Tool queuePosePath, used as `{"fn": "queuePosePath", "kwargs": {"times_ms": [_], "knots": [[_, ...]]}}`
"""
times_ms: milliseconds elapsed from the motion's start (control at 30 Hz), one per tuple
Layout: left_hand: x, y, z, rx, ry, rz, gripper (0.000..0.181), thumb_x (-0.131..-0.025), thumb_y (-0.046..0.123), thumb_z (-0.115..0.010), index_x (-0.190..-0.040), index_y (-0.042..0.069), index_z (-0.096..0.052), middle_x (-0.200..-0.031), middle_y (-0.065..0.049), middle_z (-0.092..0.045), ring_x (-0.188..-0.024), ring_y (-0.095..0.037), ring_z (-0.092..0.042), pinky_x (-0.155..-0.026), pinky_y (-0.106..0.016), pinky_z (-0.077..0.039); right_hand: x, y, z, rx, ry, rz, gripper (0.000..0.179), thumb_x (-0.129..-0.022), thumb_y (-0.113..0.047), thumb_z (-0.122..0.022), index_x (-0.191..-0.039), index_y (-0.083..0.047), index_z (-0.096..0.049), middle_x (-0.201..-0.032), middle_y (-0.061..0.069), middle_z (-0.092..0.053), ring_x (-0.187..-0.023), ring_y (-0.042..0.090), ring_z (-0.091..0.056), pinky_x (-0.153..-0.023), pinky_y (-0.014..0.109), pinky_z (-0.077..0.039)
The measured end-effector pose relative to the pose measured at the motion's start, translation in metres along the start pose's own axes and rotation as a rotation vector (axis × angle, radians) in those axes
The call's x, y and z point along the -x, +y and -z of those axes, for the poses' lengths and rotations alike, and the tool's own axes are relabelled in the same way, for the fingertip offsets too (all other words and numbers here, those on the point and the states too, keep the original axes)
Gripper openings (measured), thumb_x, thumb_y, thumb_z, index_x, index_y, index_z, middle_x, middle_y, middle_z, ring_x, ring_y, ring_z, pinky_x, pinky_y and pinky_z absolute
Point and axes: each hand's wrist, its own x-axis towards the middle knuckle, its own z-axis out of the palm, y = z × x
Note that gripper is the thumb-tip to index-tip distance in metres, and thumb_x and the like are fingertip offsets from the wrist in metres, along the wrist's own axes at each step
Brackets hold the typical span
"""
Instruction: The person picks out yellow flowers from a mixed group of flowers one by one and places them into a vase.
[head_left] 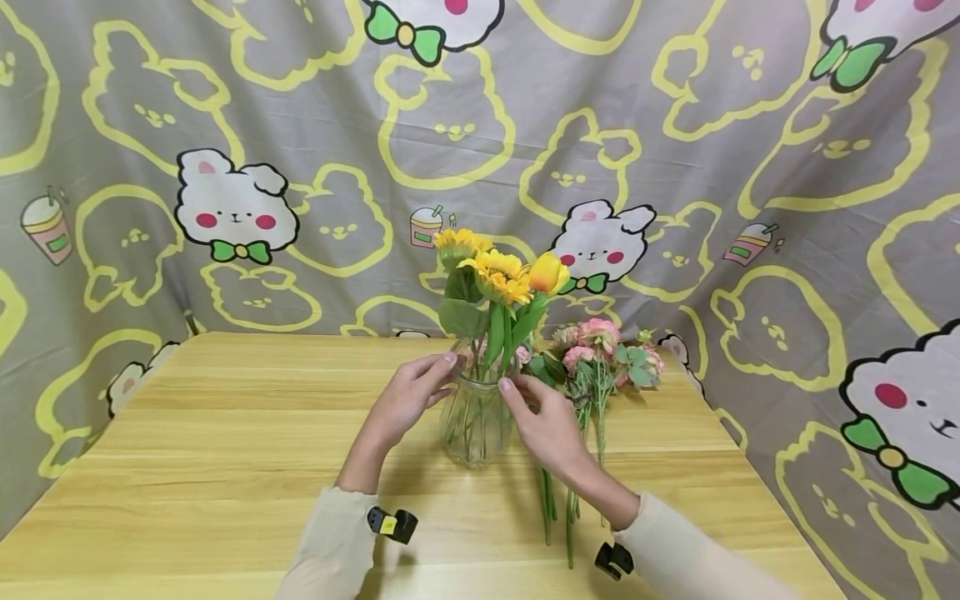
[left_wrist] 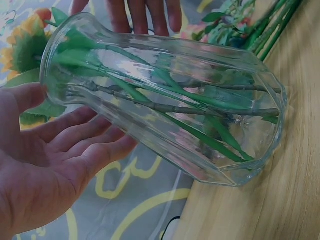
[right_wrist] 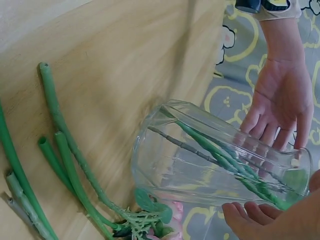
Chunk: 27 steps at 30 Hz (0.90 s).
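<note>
A clear glass vase (head_left: 474,425) stands upright on the table, its ribbed body narrowing below a flared rim. Two sunflowers (head_left: 501,275) and a yellow-orange tulip (head_left: 548,273) rise from it, their green stems (left_wrist: 200,107) showing through the glass. On the left of the neck is my left hand (head_left: 408,392), thumb at the rim and relaxed fingers along the side. My right hand (head_left: 551,423) faces it from the other side, thumb tip by the rim. In the left wrist view, the right hand's fingers (left_wrist: 137,17) extend straight to the glass.
Pink flowers (head_left: 597,335) with leaves lie on the wooden table (head_left: 247,467) to the right of the vase. Their green stems (right_wrist: 70,135) reach toward the front edge, beneath my right forearm. A grey curtain (head_left: 322,125) with cartoon rabbits hangs behind and around the table.
</note>
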Motion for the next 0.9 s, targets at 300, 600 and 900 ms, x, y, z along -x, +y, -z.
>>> {"fn": "queuePosePath", "kwargs": {"times_ms": [300, 600, 900], "knots": [[-0.003, -0.002, -0.004, 0.015, 0.039, -0.021, 0.056, -0.107, 0.042, -0.049, -0.143, -0.001, -0.054, -0.147, -0.019, -0.054, -0.136, -0.034, -0.053, -0.112, -0.044, -0.049, -0.006, 0.007, -0.002, -0.018, 0.036, -0.025, 0.064, -0.102, -0.059, -0.048, -0.144, -0.011, -0.057, -0.139, 0.011, -0.064, -0.126, 0.030, -0.062, -0.105, 0.053, -0.053], [-0.006, -0.005, -0.012, -0.062, 0.188, -0.029, 0.057, -0.105, 0.046, -0.053, -0.137, 0.000, -0.061, -0.134, -0.020, -0.063, -0.127, -0.033, -0.060, -0.105, -0.043, -0.055, -0.015, 0.016, -0.020, -0.158, 0.166, -0.018, 0.053, -0.104, -0.054, -0.048, -0.137, -0.017, -0.065, -0.122, 0.012, -0.070, -0.108, 0.030, -0.069, -0.093, 0.046, -0.059], [-0.010, -0.005, -0.014, -0.049, 0.260, -0.033, 0.057, -0.103, 0.048, -0.056, -0.133, 0.000, -0.064, -0.130, -0.021, -0.065, -0.124, -0.033, -0.062, -0.103, -0.042, -0.056, -0.026, 0.015, -0.027, -0.306, 0.184, -0.067, 0.055, -0.102, -0.054, -0.051, -0.133, -0.012, -0.068, -0.130, 0.011, -0.066, -0.115, 0.034, -0.064, -0.101, 0.054, -0.056]]}}
